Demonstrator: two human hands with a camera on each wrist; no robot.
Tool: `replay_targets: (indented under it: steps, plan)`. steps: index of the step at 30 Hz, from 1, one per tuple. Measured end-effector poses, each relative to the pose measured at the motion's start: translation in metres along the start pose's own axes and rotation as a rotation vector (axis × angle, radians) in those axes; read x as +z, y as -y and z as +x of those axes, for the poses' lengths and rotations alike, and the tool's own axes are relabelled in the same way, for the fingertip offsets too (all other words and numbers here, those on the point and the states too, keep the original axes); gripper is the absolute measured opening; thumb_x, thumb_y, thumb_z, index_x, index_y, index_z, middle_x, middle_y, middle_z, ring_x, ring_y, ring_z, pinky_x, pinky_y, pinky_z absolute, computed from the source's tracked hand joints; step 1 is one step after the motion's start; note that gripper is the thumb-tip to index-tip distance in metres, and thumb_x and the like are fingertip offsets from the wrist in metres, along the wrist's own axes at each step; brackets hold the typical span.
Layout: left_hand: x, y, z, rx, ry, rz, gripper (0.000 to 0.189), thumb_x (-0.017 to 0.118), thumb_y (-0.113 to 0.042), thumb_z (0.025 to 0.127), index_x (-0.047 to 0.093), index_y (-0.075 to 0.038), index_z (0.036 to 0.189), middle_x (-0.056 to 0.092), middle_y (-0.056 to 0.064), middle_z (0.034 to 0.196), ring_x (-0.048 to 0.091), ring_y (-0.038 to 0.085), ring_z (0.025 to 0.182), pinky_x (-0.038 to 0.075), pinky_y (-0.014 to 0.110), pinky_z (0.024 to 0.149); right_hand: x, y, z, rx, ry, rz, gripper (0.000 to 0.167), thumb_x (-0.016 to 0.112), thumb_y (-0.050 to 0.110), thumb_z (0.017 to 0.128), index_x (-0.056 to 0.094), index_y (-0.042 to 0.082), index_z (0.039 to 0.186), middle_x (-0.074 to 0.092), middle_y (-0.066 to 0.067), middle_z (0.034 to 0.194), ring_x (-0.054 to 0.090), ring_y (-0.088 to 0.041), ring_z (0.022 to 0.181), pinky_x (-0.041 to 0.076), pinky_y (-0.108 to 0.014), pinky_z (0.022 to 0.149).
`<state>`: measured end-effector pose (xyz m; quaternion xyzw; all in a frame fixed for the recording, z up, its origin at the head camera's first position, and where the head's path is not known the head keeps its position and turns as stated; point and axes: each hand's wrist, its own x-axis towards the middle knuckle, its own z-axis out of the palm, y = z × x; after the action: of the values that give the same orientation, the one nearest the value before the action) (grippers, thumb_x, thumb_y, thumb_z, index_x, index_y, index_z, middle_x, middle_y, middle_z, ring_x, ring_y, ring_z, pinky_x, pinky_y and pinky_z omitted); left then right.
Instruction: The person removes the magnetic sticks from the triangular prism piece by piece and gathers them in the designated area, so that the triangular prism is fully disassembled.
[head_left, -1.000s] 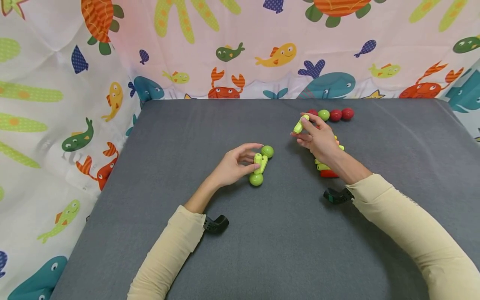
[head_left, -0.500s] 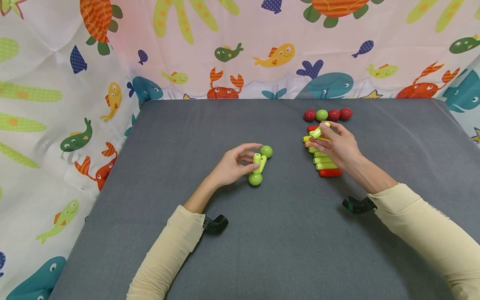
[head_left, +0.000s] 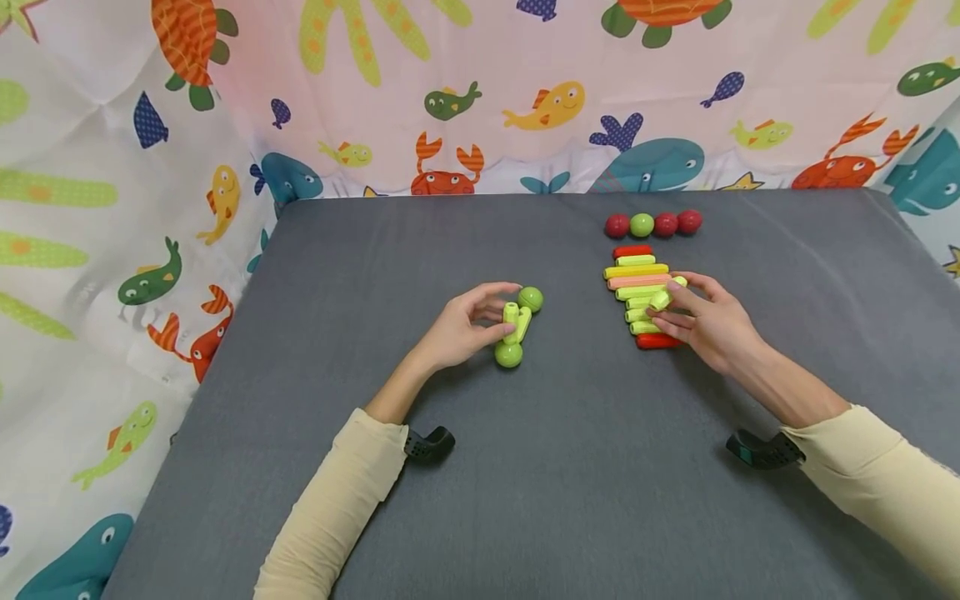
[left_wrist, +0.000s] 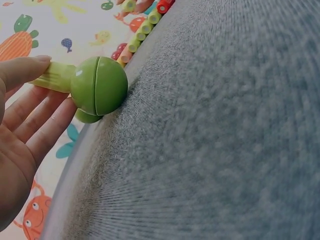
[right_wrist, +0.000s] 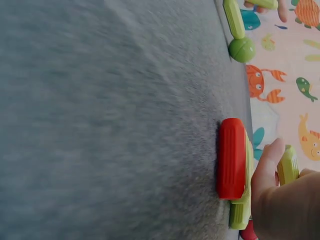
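Observation:
My left hand (head_left: 467, 328) pinches a light green rod (head_left: 511, 315) between thumb and fingers. A green ball (head_left: 508, 356) sits at the rod's near end. Beside it, a second light green rod (head_left: 524, 323) leads to another green ball (head_left: 530, 298) near my fingertips. In the left wrist view the near ball (left_wrist: 100, 86) rests on or just above the cloth; I cannot tell which. My right hand (head_left: 711, 323) pinches a short light green rod (head_left: 667, 295) over the right side of a row of rods, partly covering several of them.
The row on the grey cloth (head_left: 420, 250) runs from a far red rod (head_left: 632, 251) past a yellow rod (head_left: 636, 271) and a salmon rod (head_left: 637, 282) to a near red rod (head_left: 657, 341). Behind it lie red balls (head_left: 665, 224) and a green ball (head_left: 642, 225). A sea-animal curtain hangs behind.
My right hand has moved rightward and nearer with its light green rod, uncovering the red balls and much of the rod row. My left hand stays in place with its rod.

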<state>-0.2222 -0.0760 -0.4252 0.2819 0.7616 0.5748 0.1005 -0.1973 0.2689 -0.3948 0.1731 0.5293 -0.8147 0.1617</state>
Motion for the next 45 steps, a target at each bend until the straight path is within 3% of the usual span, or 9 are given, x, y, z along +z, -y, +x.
replay_targets:
  steps: [7, 15, 22, 30, 36, 41, 45]
  plan:
    - [-0.002, -0.001, 0.002, 0.008, 0.005, -0.003, 0.050, 0.068, -0.004, 0.088, 0.051, -0.004, 0.135, 0.060, 0.011, 0.112, 0.061, 0.020, 0.099, 0.054, 0.033, 0.078, -0.008, -0.007, -0.013, -0.003, -0.011, -0.053, 0.044, 0.067, 0.026, 0.088, 0.038, 0.021, 0.120, 0.037, -0.007, 0.116, 0.067, -0.017, 0.084, 0.055, -0.029, 0.076]
    - [-0.002, 0.000, 0.003, 0.003, 0.002, 0.007, 0.049, 0.067, -0.004, 0.089, 0.050, -0.003, 0.135, 0.060, 0.011, 0.113, 0.061, 0.019, 0.100, 0.053, 0.033, 0.079, -0.014, -0.014, -0.027, -0.003, 0.010, -0.037, 0.040, 0.065, 0.022, 0.090, 0.038, 0.018, 0.118, 0.036, -0.007, 0.115, 0.066, -0.018, 0.083, 0.055, -0.028, 0.076]
    - [-0.002, 0.000, 0.003, -0.003, 0.000, 0.008, 0.049, 0.068, -0.005, 0.089, 0.051, -0.005, 0.135, 0.061, 0.010, 0.113, 0.060, 0.018, 0.101, 0.053, 0.033, 0.080, -0.014, -0.018, -0.038, 0.013, -0.018, -0.037, 0.045, 0.069, 0.023, 0.087, 0.036, 0.016, 0.118, 0.037, -0.007, 0.117, 0.065, -0.016, 0.086, 0.053, -0.028, 0.080]
    - [-0.001, 0.001, 0.003, -0.006, -0.009, 0.002, 0.049, 0.068, -0.005, 0.088, 0.052, -0.007, 0.134, 0.062, 0.010, 0.112, 0.061, 0.019, 0.100, 0.053, 0.032, 0.080, -0.015, -0.023, -0.047, 0.088, -0.037, -0.012, 0.044, 0.068, 0.021, 0.088, 0.034, 0.014, 0.116, 0.059, -0.001, 0.102, 0.065, -0.016, 0.086, 0.053, -0.030, 0.080]
    - [0.000, 0.002, 0.002, -0.009, -0.011, -0.002, 0.048, 0.068, -0.005, 0.088, 0.052, -0.007, 0.134, 0.061, 0.010, 0.113, 0.061, 0.019, 0.100, 0.053, 0.033, 0.080, -0.018, -0.028, -0.046, 0.078, -0.050, -0.087, 0.041, 0.067, 0.021, 0.089, 0.036, 0.011, 0.114, 0.049, -0.006, 0.109, 0.065, -0.016, 0.087, 0.052, -0.031, 0.084]
    - [0.001, 0.002, 0.002, -0.008, -0.005, -0.007, 0.048, 0.067, -0.004, 0.089, 0.052, -0.007, 0.134, 0.061, 0.010, 0.113, 0.061, 0.019, 0.100, 0.053, 0.032, 0.079, -0.019, -0.029, -0.048, 0.092, -0.045, -0.218, 0.032, 0.059, 0.028, 0.095, 0.038, 0.013, 0.113, 0.056, -0.007, 0.098, 0.068, -0.017, 0.083, 0.054, -0.032, 0.079]
    - [0.001, 0.001, 0.002, -0.012, -0.005, -0.007, 0.049, 0.068, -0.005, 0.089, 0.052, -0.007, 0.135, 0.061, 0.011, 0.114, 0.060, 0.020, 0.101, 0.053, 0.033, 0.080, -0.018, -0.031, -0.052, 0.089, 0.004, -0.349, 0.034, 0.054, 0.037, 0.097, 0.037, 0.010, 0.110, 0.065, -0.004, 0.089, 0.068, -0.017, 0.082, 0.055, -0.032, 0.075]
